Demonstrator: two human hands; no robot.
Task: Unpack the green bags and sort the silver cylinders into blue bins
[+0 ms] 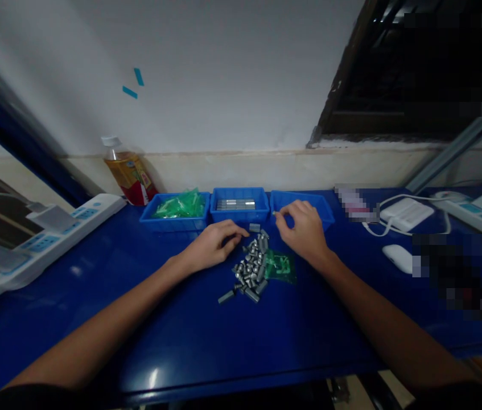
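Note:
A heap of small silver metal cylinders (pixel 251 266) lies on the blue table (pixel 181 319), with several green plastic pieces (pixel 280 266) beside it on the right. My left hand (pixel 215 244) rests just left of the heap, fingers curled down onto the table by the nearest cylinders. My right hand (pixel 303 228) hovers right of the heap, its thumb and forefinger pinched on a tiny piece near the rim of the right blue bin (pixel 326 212). I cannot make out what the left fingers hold.
Three blue bins stand at the back: the left blue bin (pixel 147 215) holds green pieces, the middle blue bin (pixel 239 215) silver parts. A drink bottle (pixel 127 173), white power strips (pixel 48 236), a white adapter with cable (pixel 407 212) and a white mouse (pixel 398 257) surround them.

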